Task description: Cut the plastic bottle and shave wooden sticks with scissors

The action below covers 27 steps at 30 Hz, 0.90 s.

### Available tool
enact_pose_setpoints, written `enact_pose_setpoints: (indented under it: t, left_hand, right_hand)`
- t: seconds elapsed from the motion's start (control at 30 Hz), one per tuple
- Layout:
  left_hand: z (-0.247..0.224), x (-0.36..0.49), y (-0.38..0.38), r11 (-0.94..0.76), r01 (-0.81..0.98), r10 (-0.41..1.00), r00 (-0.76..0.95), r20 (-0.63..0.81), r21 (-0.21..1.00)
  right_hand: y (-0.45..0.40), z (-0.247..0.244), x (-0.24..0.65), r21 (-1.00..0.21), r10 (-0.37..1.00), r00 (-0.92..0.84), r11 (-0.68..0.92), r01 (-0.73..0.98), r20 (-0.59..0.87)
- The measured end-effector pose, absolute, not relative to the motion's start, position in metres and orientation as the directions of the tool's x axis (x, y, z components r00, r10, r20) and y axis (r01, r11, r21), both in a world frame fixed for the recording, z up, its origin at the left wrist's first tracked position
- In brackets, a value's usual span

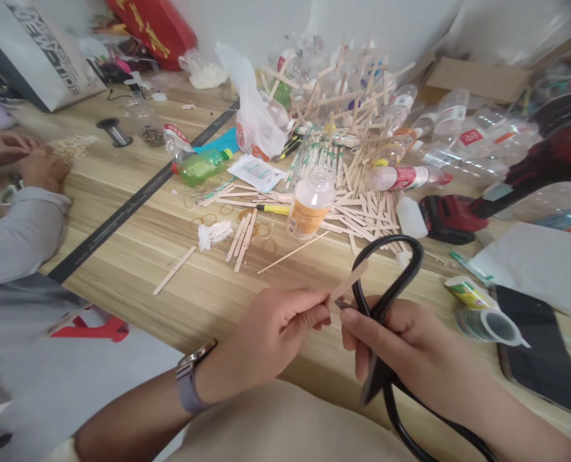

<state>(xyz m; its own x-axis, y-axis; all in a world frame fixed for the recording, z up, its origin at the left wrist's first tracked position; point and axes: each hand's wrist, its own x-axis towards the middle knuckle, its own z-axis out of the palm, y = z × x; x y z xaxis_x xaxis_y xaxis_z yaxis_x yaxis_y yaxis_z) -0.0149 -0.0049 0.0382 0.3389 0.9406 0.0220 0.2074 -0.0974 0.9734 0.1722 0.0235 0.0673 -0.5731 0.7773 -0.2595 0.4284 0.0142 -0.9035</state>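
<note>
Hands near each other above the tabletop (208, 282): the left hand (276, 330) pinches a wooden stick (350, 282), slanting toward the looped handle of the black scissors (395, 282) clamped in the right hand (415, 337). Beyond them (left of the loose sticks (372, 215)) stands a clear jar (312, 202).

Glossy black plastic-looking scissor handles (412, 264); smooth, matt wooden stick (351, 282).

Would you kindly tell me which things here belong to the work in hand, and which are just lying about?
In use:
wooden stick, in the left hand
black-handled scissors, in the right hand

Apparently just lying about:
phone
green bottle
wire spool
crumpled tissue
</note>
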Motion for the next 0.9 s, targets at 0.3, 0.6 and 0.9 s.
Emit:
enact_pose_setpoints:
  t: [0.3,0.6,0.9]
  left_hand:
    - [0.043,-0.007,-0.007,0.107,0.11,0.945,0.297,-0.135,0.988]
    - [0.037,-0.009,0.0,0.481,-0.125,0.819,0.416,-0.394,0.868]
    - [0.033,-0.008,-0.001,0.418,-0.197,0.874,0.352,-0.334,0.887]
  right_hand:
    - [0.022,0.059,0.169,-0.696,0.809,-0.574,0.486,0.528,0.129]
    - [0.027,0.052,0.178,0.21,0.449,-0.822,0.818,0.536,0.35]
    - [0.023,0.063,0.18,-0.584,0.83,-0.538,0.511,0.63,0.146]
